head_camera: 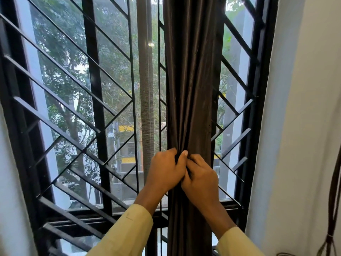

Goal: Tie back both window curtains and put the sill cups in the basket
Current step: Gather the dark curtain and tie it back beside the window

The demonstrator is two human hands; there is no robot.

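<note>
- Both the left hand (166,169) and the right hand (200,179) were clenched around the gathered dark curtain (190,89), touching each other at the window's middle.
- The slick, satiny pleats looked likely to slip loose if either grip eased.
- Behind stood the black metal grille (88,100); no cups or basket showed.

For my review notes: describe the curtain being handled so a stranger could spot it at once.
Start at the black-barred window grille. Just right of its centre hangs the dark brown curtain, gathered into one narrow column, with the left hand and right hand clutching it. Unlike the pale wall beside it, it is glossy and pleated.
</note>
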